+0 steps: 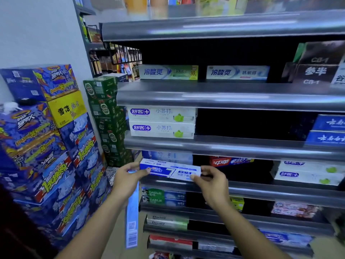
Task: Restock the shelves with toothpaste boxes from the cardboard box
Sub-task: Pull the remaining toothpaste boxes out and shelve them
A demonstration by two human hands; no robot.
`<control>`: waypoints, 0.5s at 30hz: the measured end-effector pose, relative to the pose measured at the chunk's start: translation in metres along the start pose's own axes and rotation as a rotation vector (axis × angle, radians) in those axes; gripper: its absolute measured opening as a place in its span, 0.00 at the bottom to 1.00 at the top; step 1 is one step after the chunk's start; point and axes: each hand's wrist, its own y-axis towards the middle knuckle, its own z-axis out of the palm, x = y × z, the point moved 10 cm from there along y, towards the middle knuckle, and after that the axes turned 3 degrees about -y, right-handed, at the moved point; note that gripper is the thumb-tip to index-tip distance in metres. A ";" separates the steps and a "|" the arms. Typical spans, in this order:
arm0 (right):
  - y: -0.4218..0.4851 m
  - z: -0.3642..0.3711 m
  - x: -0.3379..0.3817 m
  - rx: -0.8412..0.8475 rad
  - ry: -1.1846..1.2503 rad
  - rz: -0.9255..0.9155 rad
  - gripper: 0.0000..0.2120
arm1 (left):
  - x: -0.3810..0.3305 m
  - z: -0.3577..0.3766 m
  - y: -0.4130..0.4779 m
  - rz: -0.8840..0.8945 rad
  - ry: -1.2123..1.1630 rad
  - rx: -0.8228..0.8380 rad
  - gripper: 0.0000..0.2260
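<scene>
A blue and white toothpaste box (170,170) lies level in front of the shelf (261,190), at the shelf's left end, just below another pale blue box (168,157). My left hand (128,176) grips its left end and my right hand (211,181) pinches its right end. A second long blue toothpaste box (132,219) hangs straight down from my left hand, barcode end lowest. To the right on the same shelf stands a red toothpaste box (222,162), with a dark gap between.
Shelves above and below carry toothpaste boxes: white ones (162,121), green and blue ones (164,198), and blue ones at far right (328,130). Stacked blue drink cartons (46,146) and green beer cartons (110,118) crowd the floor at left.
</scene>
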 end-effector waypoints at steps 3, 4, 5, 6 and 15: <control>0.020 0.015 0.002 -0.034 -0.137 0.006 0.21 | -0.003 -0.005 0.022 -0.029 0.064 0.023 0.17; 0.025 0.021 0.003 -0.037 -0.184 0.007 0.22 | -0.004 -0.005 0.029 -0.034 0.085 0.028 0.17; 0.030 0.026 0.004 -0.040 -0.218 0.012 0.23 | -0.004 -0.004 0.034 -0.041 0.098 0.039 0.17; 0.034 0.031 0.003 -0.043 -0.246 0.020 0.22 | -0.005 -0.002 0.039 -0.051 0.110 0.055 0.18; 0.040 0.057 -0.001 0.097 -0.593 0.031 0.14 | 0.004 0.012 0.055 -0.158 0.237 0.129 0.25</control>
